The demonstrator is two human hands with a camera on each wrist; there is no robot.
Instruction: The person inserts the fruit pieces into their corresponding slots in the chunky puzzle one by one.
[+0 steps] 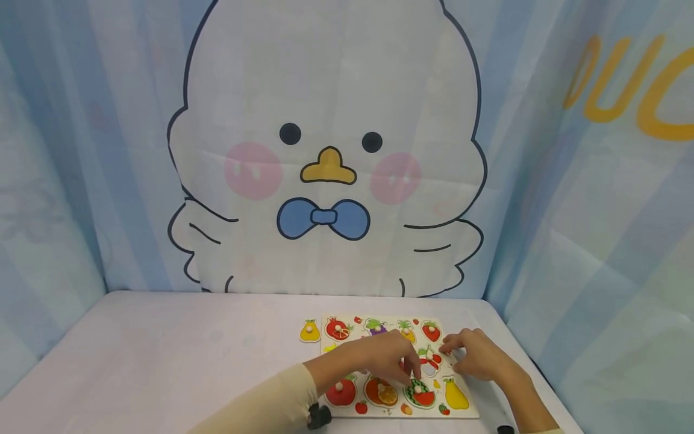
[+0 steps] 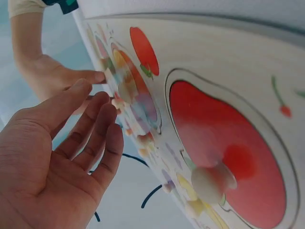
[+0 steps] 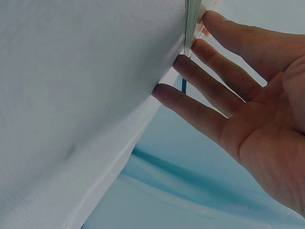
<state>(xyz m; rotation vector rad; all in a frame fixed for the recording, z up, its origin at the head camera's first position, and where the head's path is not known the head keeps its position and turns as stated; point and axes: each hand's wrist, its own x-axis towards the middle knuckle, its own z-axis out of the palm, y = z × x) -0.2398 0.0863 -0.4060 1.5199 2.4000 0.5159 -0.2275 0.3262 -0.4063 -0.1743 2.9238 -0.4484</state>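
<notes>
A fruit puzzle board (image 1: 398,412) lies on the table, its fruit pieces fitted with small knobs. My left hand (image 1: 387,357) reaches over it from the left, fingers loosely bent and pointing down near the watermelon piece (image 1: 420,395). Nothing sits in that hand's palm; in the left wrist view the red apple piece (image 2: 219,143) with its pale knob is close by. At the board's right edge is my right hand (image 1: 479,355), with its fingertips (image 3: 183,62) touching the edge and the tabletop. Just above that hand's fingers are the cherry piece (image 1: 431,360) and strawberry piece (image 1: 431,331).
A loose pear piece (image 1: 309,331) lies off the board, beside its upper left corner. On the board's lower right a pear picture (image 1: 456,395) shows no knob. White cloth covers the table (image 1: 162,355), and a curtain with a duck drawing (image 1: 331,253) hangs behind.
</notes>
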